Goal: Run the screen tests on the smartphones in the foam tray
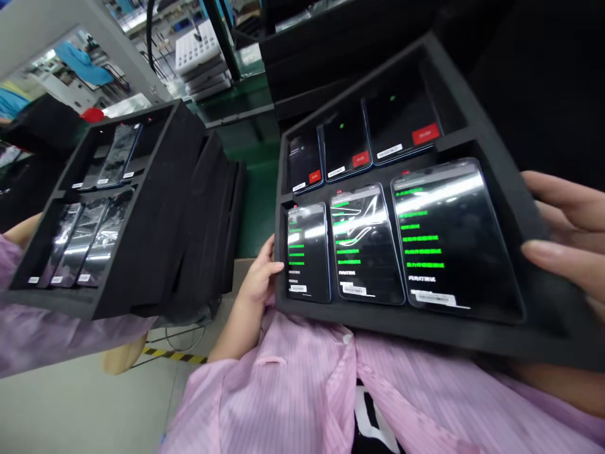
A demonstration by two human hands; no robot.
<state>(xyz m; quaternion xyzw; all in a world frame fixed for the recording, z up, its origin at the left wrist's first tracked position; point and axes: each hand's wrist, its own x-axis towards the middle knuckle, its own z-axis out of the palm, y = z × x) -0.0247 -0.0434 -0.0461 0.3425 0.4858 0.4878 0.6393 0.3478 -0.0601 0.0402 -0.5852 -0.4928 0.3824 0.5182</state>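
Note:
Both of my hands hold a black foam tray (378,321) in front of my body. My left hand (259,277) grips its left edge, thumb on the rim. At the right edge, my right hand (571,230) is closed around the side, thumb over the rim and part of the hand out of frame. Two rows of smartphones lie in the tray's recesses. The near-row phones, such as the large-looking one on the right (454,233), show lines of green and white text. Far-row phones (347,139) have dark screens with a red box, and white labels.
On the left, another foam tray (137,246) with several phones (89,243) stands against stacked black trays (208,221). A co-worker's pink sleeve (57,340) reaches around it. Behind are a green work surface (258,176) and stacked white trays (198,53).

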